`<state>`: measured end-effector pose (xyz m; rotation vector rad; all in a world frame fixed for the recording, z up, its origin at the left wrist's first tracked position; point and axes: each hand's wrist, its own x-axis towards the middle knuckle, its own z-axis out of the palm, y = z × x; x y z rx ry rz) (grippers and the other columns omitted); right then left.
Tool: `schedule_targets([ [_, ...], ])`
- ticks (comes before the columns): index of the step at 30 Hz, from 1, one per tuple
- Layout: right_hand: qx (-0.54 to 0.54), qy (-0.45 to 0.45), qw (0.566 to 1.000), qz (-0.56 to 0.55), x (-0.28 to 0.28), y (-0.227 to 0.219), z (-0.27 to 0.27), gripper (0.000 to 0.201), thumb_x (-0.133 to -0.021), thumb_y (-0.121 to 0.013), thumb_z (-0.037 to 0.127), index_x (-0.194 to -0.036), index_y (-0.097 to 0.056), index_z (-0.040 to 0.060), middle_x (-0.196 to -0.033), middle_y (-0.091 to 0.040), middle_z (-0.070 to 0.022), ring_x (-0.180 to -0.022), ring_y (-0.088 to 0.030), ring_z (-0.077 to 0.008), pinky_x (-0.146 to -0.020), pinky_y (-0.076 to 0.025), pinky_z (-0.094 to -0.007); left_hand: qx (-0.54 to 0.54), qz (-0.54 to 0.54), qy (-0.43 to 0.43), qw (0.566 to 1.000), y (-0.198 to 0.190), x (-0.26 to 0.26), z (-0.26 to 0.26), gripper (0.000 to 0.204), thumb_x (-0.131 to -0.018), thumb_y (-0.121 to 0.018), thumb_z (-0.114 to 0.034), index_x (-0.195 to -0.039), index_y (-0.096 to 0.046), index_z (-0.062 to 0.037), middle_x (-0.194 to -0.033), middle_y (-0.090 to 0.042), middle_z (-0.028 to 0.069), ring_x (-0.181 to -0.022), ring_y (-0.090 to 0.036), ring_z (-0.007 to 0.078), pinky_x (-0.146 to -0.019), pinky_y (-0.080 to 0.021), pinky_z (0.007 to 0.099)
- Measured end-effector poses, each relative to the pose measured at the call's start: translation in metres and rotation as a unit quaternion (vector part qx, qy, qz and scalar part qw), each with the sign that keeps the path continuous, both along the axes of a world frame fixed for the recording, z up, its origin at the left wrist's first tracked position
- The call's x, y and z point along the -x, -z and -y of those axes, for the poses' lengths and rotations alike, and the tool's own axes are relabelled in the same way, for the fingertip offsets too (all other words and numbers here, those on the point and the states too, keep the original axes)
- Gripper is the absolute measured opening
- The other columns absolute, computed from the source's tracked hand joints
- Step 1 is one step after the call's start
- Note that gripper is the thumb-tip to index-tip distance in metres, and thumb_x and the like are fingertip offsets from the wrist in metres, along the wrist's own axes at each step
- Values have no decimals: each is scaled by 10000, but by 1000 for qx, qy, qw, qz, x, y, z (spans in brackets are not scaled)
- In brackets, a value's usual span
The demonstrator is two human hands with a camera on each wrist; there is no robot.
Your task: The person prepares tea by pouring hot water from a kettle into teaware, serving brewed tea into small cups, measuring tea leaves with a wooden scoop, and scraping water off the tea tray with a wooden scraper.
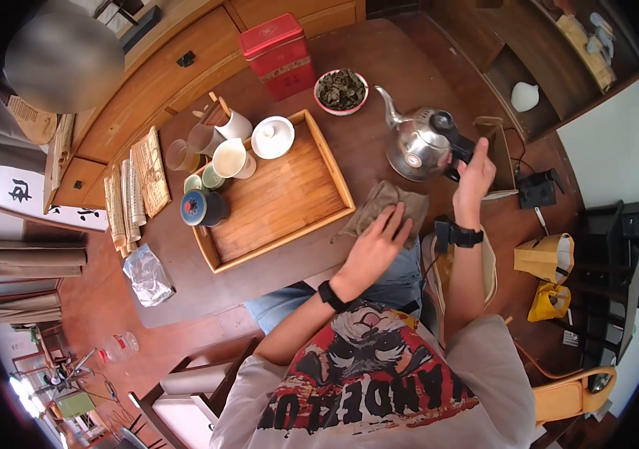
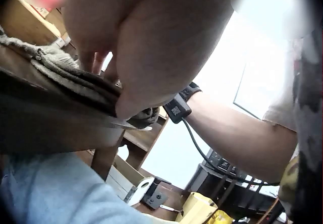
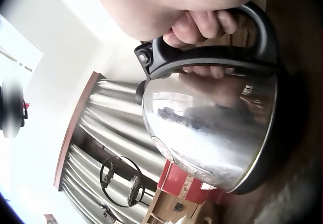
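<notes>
My right hand (image 1: pixel 475 178) grips the black handle of a shiny steel kettle (image 1: pixel 414 141). In the head view the kettle's spout points away to the upper left. From the right wrist, curled fingers (image 3: pixel 202 28) show round the handle, above the kettle's steel body (image 3: pixel 202 128). A folded brown cloth (image 1: pixel 381 199) lies at the table's near edge, close below the kettle. On it rests my left hand (image 1: pixel 376 247), fingers extended over the fabric. The left wrist view shows the thumb side of that hand against the layered cloth (image 2: pixel 60 62).
Left of the kettle, a wooden tray (image 1: pixel 282 202) bears a lidded white bowl (image 1: pixel 272 138) and cups along its far-left side. Beyond it stand a red tin (image 1: pixel 278 60) and a bowl of dark leaves (image 1: pixel 341 91). A crumpled plastic bag (image 1: pixel 147 275) lies at the left corner.
</notes>
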<state>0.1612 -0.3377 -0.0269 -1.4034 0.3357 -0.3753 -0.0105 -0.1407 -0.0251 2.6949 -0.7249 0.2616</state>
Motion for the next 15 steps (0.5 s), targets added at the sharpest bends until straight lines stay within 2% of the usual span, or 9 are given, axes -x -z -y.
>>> schedule_targets([
  [2,8,-2,1000,17,7,-4,20,599,-1200,-525,468,-853,-732,24,-793,-699,6,-645,-525,-47,-572,-374,-236,-12,-5,-2,1000,5,-10,16,638,-865,-674,-74,-1498,-636,-5,-1630,-525,259,-1491,-516,398,-1230,-483,431],
  [4,5,40,999,12,14,-16,30,580,-1203,-530,424,-893,-748,-15,-751,-709,-39,-593,-547,-83,-567,-386,-246,-85,21,-66,994,5,-18,27,593,-916,-664,-103,-1500,-636,-8,-1637,-517,280,-1522,-498,417,-1247,-464,493],
  [5,6,42,999,14,17,-16,35,580,-1203,-530,424,-893,-748,-15,-751,-709,-39,-593,-547,-83,-567,-386,-246,-121,27,-90,988,14,-23,32,560,-973,-634,-134,-1518,-617,-8,-1633,-507,322,-1526,-499,459,-1220,-475,576],
  [6,-5,64,998,24,19,-16,39,557,-1198,-543,418,-891,-747,0,-752,-701,-27,-591,-530,-73,-561,-377,-236,-120,28,-89,988,14,-29,37,560,-973,-634,-134,-1518,-617,-8,-1633,-507,322,-1526,-499,459,-1220,-475,576],
  [8,-14,86,996,34,25,-15,49,535,-1194,-557,413,-889,-746,16,-754,-693,-15,-588,-513,-63,-555,-367,-225,-194,44,-214,956,16,-46,42,561,-1001,-609,-157,-1541,-595,-7,-1614,-506,362,-1501,-522,486,-1165,-515,604],
  [10,-29,91,995,32,33,-11,62,505,-1186,-572,411,-901,-748,33,-780,-710,-12,-598,-535,-52,-545,-369,-205,-200,39,-288,936,24,-70,40,580,-1002,-610,-163,-1555,-576,8,-1602,-497,403,-1498,-515,520,-1093,-556,642],
  [11,-36,96,995,19,35,-4,72,569,-1189,-558,450,-918,-772,-2,-806,-736,-20,-667,-601,-63,-592,-401,-210,-209,29,-305,929,26,-84,36,582,-1003,-614,-164,-1557,-574,11,-1600,-493,413,-1483,-521,535,-1061,-573,648],
  [15,-75,128,989,17,42,-8,66,550,-1183,-570,443,-949,-782,-7,-821,-758,-37,-676,-638,-72,-586,-411,-200,-212,-23,-346,914,21,-134,17,562,-1011,-625,-172,-1536,-598,26,-1567,-524,425,-1420,-564,560,-961,-620,636],
])
